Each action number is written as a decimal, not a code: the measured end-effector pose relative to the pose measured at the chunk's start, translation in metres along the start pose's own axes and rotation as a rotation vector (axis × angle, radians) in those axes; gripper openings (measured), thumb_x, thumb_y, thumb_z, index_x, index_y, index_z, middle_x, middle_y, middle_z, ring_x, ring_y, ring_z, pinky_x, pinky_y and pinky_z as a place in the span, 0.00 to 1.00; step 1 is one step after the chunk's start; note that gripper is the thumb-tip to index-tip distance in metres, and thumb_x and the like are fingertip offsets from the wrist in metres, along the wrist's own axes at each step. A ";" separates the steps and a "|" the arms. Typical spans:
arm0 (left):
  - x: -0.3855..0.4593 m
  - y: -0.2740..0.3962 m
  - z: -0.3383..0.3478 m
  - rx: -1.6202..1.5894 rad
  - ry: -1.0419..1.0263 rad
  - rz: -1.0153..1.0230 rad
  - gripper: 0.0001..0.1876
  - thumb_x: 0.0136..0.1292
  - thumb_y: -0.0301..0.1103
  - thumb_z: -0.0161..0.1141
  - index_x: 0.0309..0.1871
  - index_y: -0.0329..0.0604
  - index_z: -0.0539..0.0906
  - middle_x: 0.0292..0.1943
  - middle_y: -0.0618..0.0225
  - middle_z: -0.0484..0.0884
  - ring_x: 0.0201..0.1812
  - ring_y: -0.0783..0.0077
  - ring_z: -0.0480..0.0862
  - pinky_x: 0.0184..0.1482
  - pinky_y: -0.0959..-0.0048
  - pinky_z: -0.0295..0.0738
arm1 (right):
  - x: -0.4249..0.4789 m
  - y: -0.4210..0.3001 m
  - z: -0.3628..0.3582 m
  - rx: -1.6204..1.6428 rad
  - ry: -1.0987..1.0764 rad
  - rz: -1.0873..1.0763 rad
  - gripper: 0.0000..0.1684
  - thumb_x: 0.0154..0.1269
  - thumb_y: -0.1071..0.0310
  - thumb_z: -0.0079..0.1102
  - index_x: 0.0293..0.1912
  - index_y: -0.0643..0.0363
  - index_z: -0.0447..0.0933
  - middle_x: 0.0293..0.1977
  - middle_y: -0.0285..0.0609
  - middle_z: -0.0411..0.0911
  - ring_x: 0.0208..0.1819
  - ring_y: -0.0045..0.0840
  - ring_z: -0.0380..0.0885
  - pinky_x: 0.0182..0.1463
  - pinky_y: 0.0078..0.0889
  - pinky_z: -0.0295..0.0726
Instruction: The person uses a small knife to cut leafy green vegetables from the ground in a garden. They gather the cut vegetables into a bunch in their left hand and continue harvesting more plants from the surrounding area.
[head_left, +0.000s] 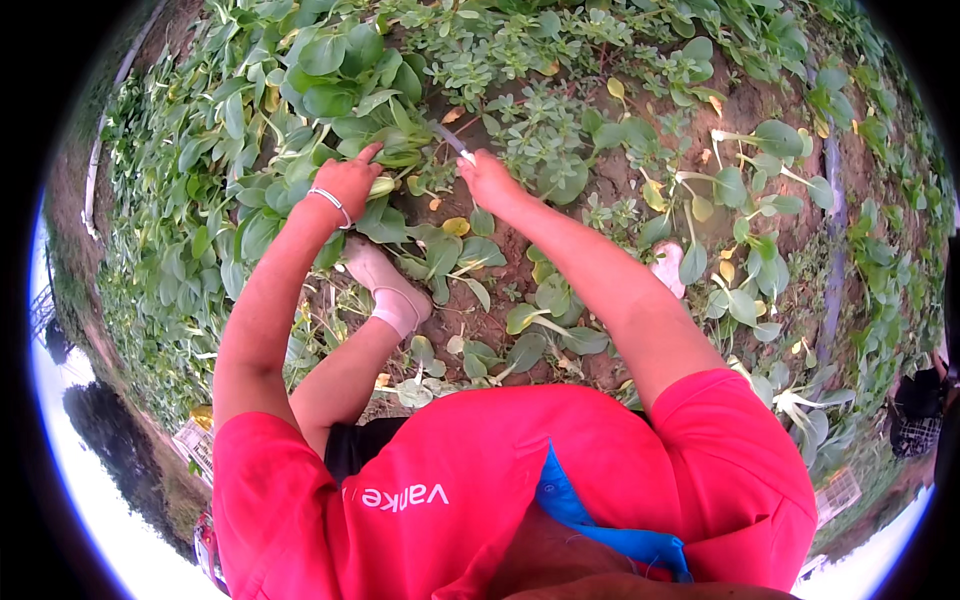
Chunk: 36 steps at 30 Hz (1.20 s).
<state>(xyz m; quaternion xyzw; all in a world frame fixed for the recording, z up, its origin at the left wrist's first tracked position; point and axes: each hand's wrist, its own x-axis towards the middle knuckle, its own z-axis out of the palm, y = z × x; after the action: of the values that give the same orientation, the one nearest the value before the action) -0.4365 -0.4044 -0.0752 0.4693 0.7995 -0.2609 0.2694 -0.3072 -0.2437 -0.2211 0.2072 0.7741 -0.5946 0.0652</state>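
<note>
My left hand (351, 178), with a silver bracelet at its wrist, rests among bok choy plants (341, 90) at the upper left. Its fingers touch the base of a leafy green; whether they close on a stem is hard to tell. My right hand (487, 178) grips the white handle of a knife (453, 141), whose blade points up and left towards that plant. Low purslane-like weeds (536, 120) grow just beyond the knife. Loose, partly yellowed leaves (454, 259) lie on the soil below both hands.
My sock-covered foot (390, 289) stands below my left hand, and the other foot (667, 268) is right of my right forearm. Cut leaves (742, 304) are strewn to the right beside a long hose (834, 202). Crates (838, 495) stand at the lower edges; a person (919, 409) is partly visible far right.
</note>
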 end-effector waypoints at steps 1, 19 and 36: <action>0.001 0.001 -0.001 0.000 0.003 -0.001 0.18 0.48 0.24 0.56 0.47 0.44 0.77 0.67 0.63 0.61 0.42 0.60 0.83 0.44 0.62 0.74 | 0.006 0.005 0.003 -0.028 0.013 -0.035 0.21 0.66 0.56 0.50 0.35 0.69 0.70 0.28 0.61 0.75 0.31 0.49 0.76 0.36 0.47 0.73; -0.002 0.003 0.014 -0.098 -0.019 0.003 0.25 0.46 0.22 0.54 0.53 0.42 0.75 0.62 0.56 0.67 0.45 0.57 0.81 0.45 0.61 0.75 | -0.032 0.005 0.016 -0.102 -0.087 0.139 0.25 0.67 0.51 0.47 0.36 0.68 0.74 0.30 0.61 0.77 0.37 0.52 0.76 0.42 0.48 0.73; -0.008 0.001 0.028 -0.290 0.075 -0.042 0.21 0.49 0.22 0.53 0.50 0.41 0.76 0.52 0.54 0.73 0.45 0.53 0.80 0.46 0.61 0.76 | -0.041 -0.013 0.028 -0.176 0.029 0.026 0.20 0.67 0.56 0.49 0.35 0.68 0.68 0.30 0.59 0.77 0.34 0.52 0.76 0.38 0.51 0.74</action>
<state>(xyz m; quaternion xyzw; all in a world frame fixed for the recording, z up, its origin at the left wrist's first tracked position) -0.4276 -0.4274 -0.0901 0.4182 0.8478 -0.1307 0.2988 -0.2790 -0.2831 -0.2035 0.2194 0.8215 -0.5202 0.0796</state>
